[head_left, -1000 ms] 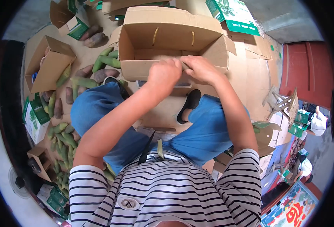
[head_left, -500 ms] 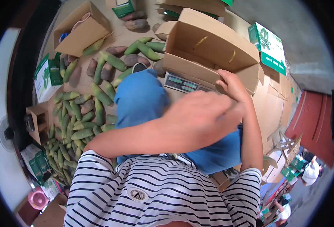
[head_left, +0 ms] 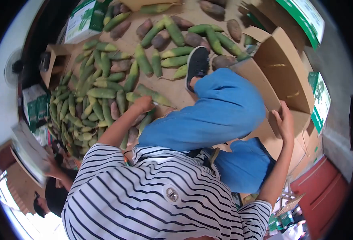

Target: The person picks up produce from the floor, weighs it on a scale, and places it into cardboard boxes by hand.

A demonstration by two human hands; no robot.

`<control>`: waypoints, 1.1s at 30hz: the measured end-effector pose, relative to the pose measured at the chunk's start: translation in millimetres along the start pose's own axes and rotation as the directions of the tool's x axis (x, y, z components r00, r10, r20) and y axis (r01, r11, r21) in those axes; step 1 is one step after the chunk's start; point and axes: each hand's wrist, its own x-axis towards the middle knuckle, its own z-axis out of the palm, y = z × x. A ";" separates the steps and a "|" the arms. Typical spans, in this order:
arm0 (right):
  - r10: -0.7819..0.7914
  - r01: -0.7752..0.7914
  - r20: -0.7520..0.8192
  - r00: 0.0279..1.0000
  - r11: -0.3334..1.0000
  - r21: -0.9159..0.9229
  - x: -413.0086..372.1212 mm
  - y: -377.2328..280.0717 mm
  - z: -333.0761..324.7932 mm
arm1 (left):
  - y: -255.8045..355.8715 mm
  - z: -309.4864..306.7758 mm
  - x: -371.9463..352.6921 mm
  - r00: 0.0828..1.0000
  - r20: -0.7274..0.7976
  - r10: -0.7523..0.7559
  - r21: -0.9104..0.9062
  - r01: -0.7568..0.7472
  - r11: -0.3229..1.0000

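Note:
My left hand (head_left: 144,104) is closed low over the heap, close to a long green radish (head_left: 154,95). A small pale bit shows at its fingertips, too small to name. On the right, my right hand (head_left: 285,122) grips the near wall of an open cardboard box (head_left: 250,74), thumb apart from the fingers. The box is tilted in view, and little of its floor shows. My bent knee in blue trousers lies between the two hands. Many green radishes (head_left: 102,93) lie piled to the left, beside and below my left hand.
Several purple-brown roots (head_left: 160,39) lie among radishes near my shoe (head_left: 197,64). Printed green-white cartons stand at the upper left (head_left: 84,22) and right (head_left: 320,98). A small brown box (head_left: 56,66) stands left of the pile. Another person (head_left: 58,188) is at the lower left.
My left hand has moved from in front of the box across to the radish pile on the left. My body and view have turned left. My right hand stays at the box.

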 end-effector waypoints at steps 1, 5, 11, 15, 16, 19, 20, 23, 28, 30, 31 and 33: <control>0.007 -0.008 0.031 0.999 1.000 0.006 2.9 2.6 1.4 | -8.7 13.9 -7.3 0.999 0.020 -0.032 -0.013 0.033 0.999; 0.130 -0.131 0.127 0.983 0.991 -0.005 7.8 1.6 -2.5 | -47.6 67.8 -9.1 0.976 -0.093 -0.197 -0.193 0.176 0.965; 0.096 -0.116 0.117 0.988 0.977 0.181 8.0 21.3 5.6 | -103.9 68.8 -3.3 0.681 -0.382 -0.625 -0.543 0.382 0.748; 0.087 -0.105 0.094 0.992 0.973 0.207 8.3 34.8 8.5 | -170.9 58.9 8.1 0.238 -0.464 -0.853 -0.733 0.438 0.521; 0.086 -0.107 0.099 0.991 0.968 0.226 7.9 38.7 8.9 | -191.3 60.1 12.0 0.239 -0.313 -0.919 -0.824 0.412 0.388; 0.103 -0.129 0.108 0.989 0.951 0.279 10.1 36.7 10.0 | -262.4 87.9 38.4 0.336 0.047 -0.941 -0.983 0.183 0.016; 0.117 -0.145 0.109 0.987 0.945 0.294 9.3 35.0 10.0 | -261.0 83.0 41.7 0.344 0.151 -0.927 -0.986 0.124 -0.114; 0.068 -0.070 0.039 0.997 0.996 0.046 6.5 27.3 9.1 | -255.5 74.0 44.5 0.476 0.316 -0.821 -0.925 -0.035 -0.377; 0.171 -0.170 0.026 0.985 0.985 -0.022 6.9 5.9 5.1 | -268.4 71.2 53.3 0.548 0.345 -0.762 -0.874 -0.108 -0.473; 0.098 -0.097 0.006 0.995 0.994 -0.047 7.2 10.2 6.3 | -239.5 51.2 40.9 0.480 0.309 -0.821 -0.857 -0.235 -0.459; 0.132 -0.130 0.014 0.991 0.987 -0.091 6.3 0.9 3.8 | -223.5 39.7 32.3 0.484 0.316 -0.816 -0.847 -0.244 -0.472; 0.101 -0.100 0.008 0.995 0.989 -0.110 7.6 5.5 2.5 | -186.2 37.8 14.5 0.583 0.278 -0.763 -0.794 -0.307 -0.524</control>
